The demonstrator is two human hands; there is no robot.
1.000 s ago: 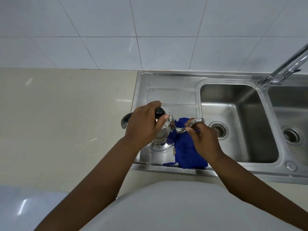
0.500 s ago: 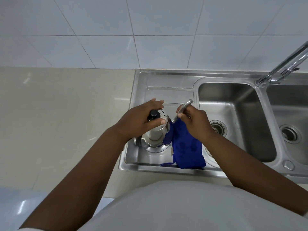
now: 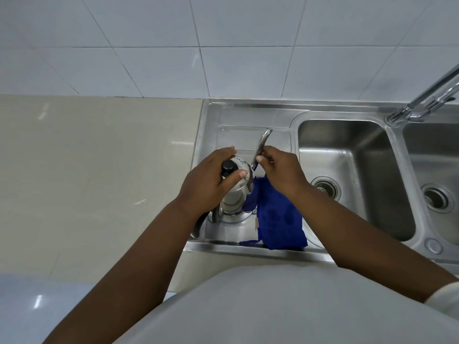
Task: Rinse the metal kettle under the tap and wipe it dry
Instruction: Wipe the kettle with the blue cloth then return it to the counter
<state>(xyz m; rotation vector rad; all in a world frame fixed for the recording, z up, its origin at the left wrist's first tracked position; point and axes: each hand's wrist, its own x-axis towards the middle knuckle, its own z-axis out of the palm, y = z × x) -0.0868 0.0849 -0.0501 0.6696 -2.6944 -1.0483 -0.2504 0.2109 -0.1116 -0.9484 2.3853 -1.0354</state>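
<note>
1. A beige stone-look countertop (image 3: 94, 170) runs under a wall of pale blue-white square tiles (image 3: 223, 45); set into it is one stainless steel sink unit (image 3: 248, 115) with a flat ribbed drainboard on its left side.

2. One small shiny metal kettle (image 3: 234, 194) stands upright on that drainboard, near the front left corner. Its lid carries one round black knob (image 3: 229, 166), and one long thin curved spout (image 3: 262, 142) rises from it toward the wall.

3. The left hand (image 3: 208, 181) is closed over the kettle's top, the thumb lying across the lid just beside the knob and the fingers wrapped round the far side.

4. The right hand (image 3: 280, 173) pinches the spout, thumb and fingers drawn tight around its lower half. A bit of blue shows beside the spout under this hand, but whether cloth sits between fingers and spout cannot be told.

5. One bright blue cloth (image 3: 278, 219) hangs from under the right hand and spreads over the drainboard to the kettle's right, touching the kettle's side and reaching the sink's front rim.

6. Two basins lie to the right: the left basin (image 3: 352, 175) and the right basin (image 3: 437, 155), each with one round drain.

7. One chrome tap (image 3: 427, 98) rises between the basins at the back; no water stream can be made out.
</note>
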